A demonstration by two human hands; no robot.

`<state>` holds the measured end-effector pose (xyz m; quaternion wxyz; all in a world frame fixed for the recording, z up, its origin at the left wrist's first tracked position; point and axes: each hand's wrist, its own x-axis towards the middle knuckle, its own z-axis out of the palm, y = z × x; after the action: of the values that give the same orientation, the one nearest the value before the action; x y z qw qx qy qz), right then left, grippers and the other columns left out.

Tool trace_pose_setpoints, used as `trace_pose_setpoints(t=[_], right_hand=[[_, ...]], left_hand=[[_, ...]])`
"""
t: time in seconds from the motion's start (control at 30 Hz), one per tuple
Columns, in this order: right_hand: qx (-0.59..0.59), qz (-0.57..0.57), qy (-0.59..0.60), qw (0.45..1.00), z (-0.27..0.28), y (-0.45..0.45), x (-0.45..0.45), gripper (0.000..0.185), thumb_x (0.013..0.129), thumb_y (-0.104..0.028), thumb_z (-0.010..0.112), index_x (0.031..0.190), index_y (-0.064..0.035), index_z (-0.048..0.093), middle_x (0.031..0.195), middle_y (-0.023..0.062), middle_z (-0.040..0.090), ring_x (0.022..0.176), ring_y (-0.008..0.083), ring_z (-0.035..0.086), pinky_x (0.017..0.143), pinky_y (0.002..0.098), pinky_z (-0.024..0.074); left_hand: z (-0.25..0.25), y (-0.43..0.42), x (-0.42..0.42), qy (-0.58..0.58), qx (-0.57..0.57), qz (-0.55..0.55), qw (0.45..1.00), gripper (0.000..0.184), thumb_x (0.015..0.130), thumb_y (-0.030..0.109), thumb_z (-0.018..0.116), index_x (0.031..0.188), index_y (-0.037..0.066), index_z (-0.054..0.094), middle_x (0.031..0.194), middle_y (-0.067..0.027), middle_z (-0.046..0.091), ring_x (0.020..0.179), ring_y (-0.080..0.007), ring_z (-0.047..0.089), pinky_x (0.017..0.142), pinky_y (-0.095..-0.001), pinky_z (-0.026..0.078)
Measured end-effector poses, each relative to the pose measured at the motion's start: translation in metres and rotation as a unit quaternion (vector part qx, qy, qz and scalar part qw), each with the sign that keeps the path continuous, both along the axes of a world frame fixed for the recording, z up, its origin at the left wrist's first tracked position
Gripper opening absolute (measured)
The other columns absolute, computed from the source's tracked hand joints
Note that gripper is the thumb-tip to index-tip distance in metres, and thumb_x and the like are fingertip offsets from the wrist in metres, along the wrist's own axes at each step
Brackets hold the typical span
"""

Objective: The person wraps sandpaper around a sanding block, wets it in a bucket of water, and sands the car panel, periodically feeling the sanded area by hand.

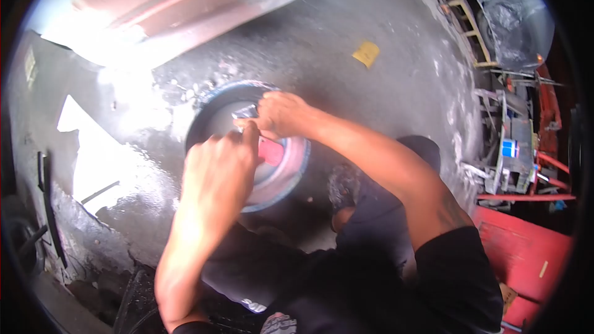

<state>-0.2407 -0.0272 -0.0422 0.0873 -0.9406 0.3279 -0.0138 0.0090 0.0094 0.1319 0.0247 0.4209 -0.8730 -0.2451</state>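
A round tub [298,164] with a bluish rim and cloudy liquid inside stands on the floor between my legs. Over its middle, my right hand [276,114] is closed on a small shiny grey object [245,112]. My left hand [219,158] reaches over the tub's near left side, back of the hand up, its fingertips close to my right hand. A pinkish-red piece [270,151] shows just beside the left fingers, inside the tub. What the left fingers hold, if anything, is hidden.
A large panel [204,9] with pinkish patches hangs over the upper left. On the wet grey floor lies a yellow piece [366,54]. Metal frames [513,142], a plastic-covered object [510,15] and a red panel [523,250] line the right side.
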Motion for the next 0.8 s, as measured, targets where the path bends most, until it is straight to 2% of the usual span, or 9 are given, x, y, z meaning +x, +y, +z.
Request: trace_pose_setpoints(t=[0.13,0.3,0.37,0.43,0.57,0.6,0.7,0.77,0.8], right_hand=[[0.087,-0.104,0.03,0.99,-0.006,0.007,0.006,0.049,0.092,-0.025,0.074,0.141,-0.0313,0.075,0.075,0.0072,0.07,0.079,0.0283,0.073,0.083,0.0417,0.0561],[-0.065,0.034,0.082,0.994,0.001,0.006,0.008,0.038,0.102,-0.023,0.058,0.131,-0.0281,0.081,0.076,0.0027,0.074,0.08,0.0227,0.075,0.089,0.0355,0.0524],[-0.123,0.027,0.046,0.991,-0.011,0.011,0.016,0.034,0.098,-0.023,0.062,0.122,-0.0298,0.085,0.079,0.0026,0.077,0.082,0.0213,0.077,0.092,0.0341,0.0506],[0.045,0.066,0.21,0.974,-0.01,0.004,0.033,0.028,0.096,-0.023,0.065,0.11,-0.028,0.089,0.085,0.004,0.08,0.083,0.0206,0.078,0.091,0.0347,0.0506],[0.181,-0.093,0.16,0.966,-0.07,0.028,0.054,0.025,0.102,-0.024,0.067,0.102,-0.0192,0.091,0.093,0.0094,0.083,0.103,0.0319,0.08,0.105,0.0503,0.0565],[0.263,-0.108,0.122,0.951,-0.024,0.017,0.048,0.028,0.104,-0.021,0.066,0.121,-0.0176,0.088,0.111,0.0151,0.084,0.113,0.0345,0.079,0.109,0.0535,0.0571],[0.197,-0.179,-0.009,0.964,0.01,0.028,0.028,0.038,0.106,-0.018,0.067,0.142,-0.0175,0.079,0.129,0.0205,0.08,0.12,0.0349,0.077,0.108,0.0483,0.0588],[0.253,-0.157,-0.09,0.95,0.021,0.012,0.02,0.042,0.107,-0.019,0.067,0.149,-0.0175,0.074,0.132,0.0213,0.079,0.122,0.0372,0.075,0.109,0.0484,0.0583],[0.308,-0.132,-0.165,0.927,0.029,0.003,0.017,0.048,0.108,-0.02,0.068,0.156,-0.0176,0.069,0.134,0.0222,0.077,0.123,0.0394,0.074,0.111,0.0485,0.0578]], left_hand=[[-0.125,-0.025,-0.007,0.162,-0.011,0.088,0.983,0.039,0.1,0.017,0.08,0.136,0.002,0.074,0.102,-0.0202,0.08,0.091,-0.0411,0.079,0.079,-0.0491,0.063],[-0.177,-0.03,0.002,0.279,-0.08,0.153,0.945,0.028,0.1,0.012,0.076,0.127,0.005,0.079,0.1,-0.0172,0.078,0.084,-0.0409,0.077,0.075,-0.0504,0.061],[-0.184,-0.028,0.001,0.296,-0.03,0.172,0.939,0.031,0.1,0.013,0.077,0.128,0.003,0.079,0.103,-0.0206,0.079,0.088,-0.0433,0.077,0.078,-0.0506,0.061],[-0.187,-0.034,0.003,0.276,0.025,0.181,0.944,0.032,0.099,0.014,0.076,0.129,0.002,0.079,0.107,-0.025,0.079,0.093,-0.0466,0.077,0.083,-0.0519,0.062],[-0.191,-0.036,0.002,0.201,0.007,0.167,0.965,0.031,0.102,0.008,0.07,0.13,-0.003,0.078,0.116,-0.0308,0.078,0.106,-0.045,0.079,0.092,-0.0452,0.062],[-0.194,-0.037,0.0,0.19,0.005,0.165,0.968,0.031,0.102,0.008,0.07,0.13,-0.003,0.078,0.116,-0.0308,0.078,0.106,-0.045,0.079,0.092,-0.0452,0.062],[-0.198,-0.034,0.004,0.213,0.012,0.179,0.96,0.038,0.096,0.002,0.066,0.131,0.0,0.078,0.118,-0.0286,0.079,0.108,-0.0432,0.08,0.094,-0.0483,0.062],[-0.19,-0.036,0.004,0.294,0.199,0.252,0.9,0.045,0.096,-0.005,0.061,0.138,0.0,0.076,0.122,-0.0224,0.082,0.116,-0.0319,0.079,0.103,-0.0407,0.06],[-0.189,-0.037,0.006,0.288,0.197,0.253,0.903,0.045,0.096,-0.005,0.061,0.138,0.0,0.076,0.122,-0.0224,0.082,0.116,-0.0319,0.079,0.103,-0.0407,0.06]])
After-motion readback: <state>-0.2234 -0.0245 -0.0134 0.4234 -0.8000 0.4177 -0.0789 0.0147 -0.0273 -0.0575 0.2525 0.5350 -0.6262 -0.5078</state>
